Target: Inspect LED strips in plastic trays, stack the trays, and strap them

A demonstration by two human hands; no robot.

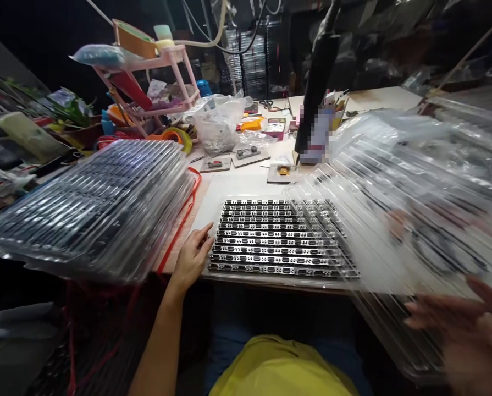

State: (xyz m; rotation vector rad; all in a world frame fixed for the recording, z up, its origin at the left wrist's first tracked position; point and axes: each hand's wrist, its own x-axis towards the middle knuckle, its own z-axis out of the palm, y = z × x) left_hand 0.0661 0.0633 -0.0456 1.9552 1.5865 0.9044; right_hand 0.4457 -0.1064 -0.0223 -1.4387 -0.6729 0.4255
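Note:
My left hand (194,256) is at the left edge of a block of metal strips (266,242) set in rows, with dark connector-like parts along them. Its index finger reaches forward and the fingers are apart; nothing shows in them. A clear ribbed plastic tray (353,203) slants over the right end of the strips, smeared by motion. By that tray's near right side is my right hand (455,324), also blurred, so its grip is unclear. A skin-coloured patch shows through the plastic; I cannot tell what it is.
A tall stack of clear trays (93,203) stands on the left, with a red ribbon (182,220) beside it. Behind are a pink rack (175,60), a plastic bag (219,124) and small boards (282,172). A black post-like object (318,88) rises at the back.

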